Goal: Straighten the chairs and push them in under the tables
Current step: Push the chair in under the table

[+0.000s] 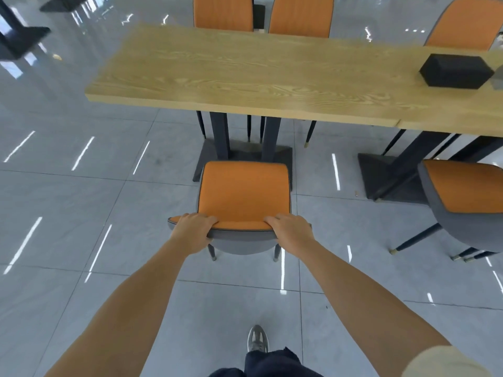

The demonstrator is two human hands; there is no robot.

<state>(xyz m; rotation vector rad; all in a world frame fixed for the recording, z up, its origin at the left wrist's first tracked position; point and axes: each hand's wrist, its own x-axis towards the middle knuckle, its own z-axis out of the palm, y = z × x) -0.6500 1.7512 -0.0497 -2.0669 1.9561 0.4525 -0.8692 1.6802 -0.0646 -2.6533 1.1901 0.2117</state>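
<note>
The person stands behind an orange-and-grey chair (243, 197) and grips the top edge of its backrest with both hands. The left hand (194, 232) clasps the left end of that edge, its fingers (208, 219) curled over the top onto the orange front face. The right hand (292, 232) clasps the right end the same way, its fingers hooked over the edge. The backrest spans the gap between the 2 hands, and the seat stretches away from the fingertips toward the table (245, 72). The chair faces the long wooden table squarely. Its whole seat stands out in the open on the grey tiled floor (81, 213), with the front edge near the table's dark pedestal base (245, 155) and short of the tabletop's near edge. 2 of its dark legs show just below the backrest, under the hands. To the right a second chair (468, 191) of the same kind stands turned at an angle, also out from under the table. Across the table the orange backs of 3 far chairs (223, 12) rise above the far edge. A black box (456, 70) rests on the tabletop toward the right. 1 grey shoe (257, 338) shows on the floor between the forearms.
</note>
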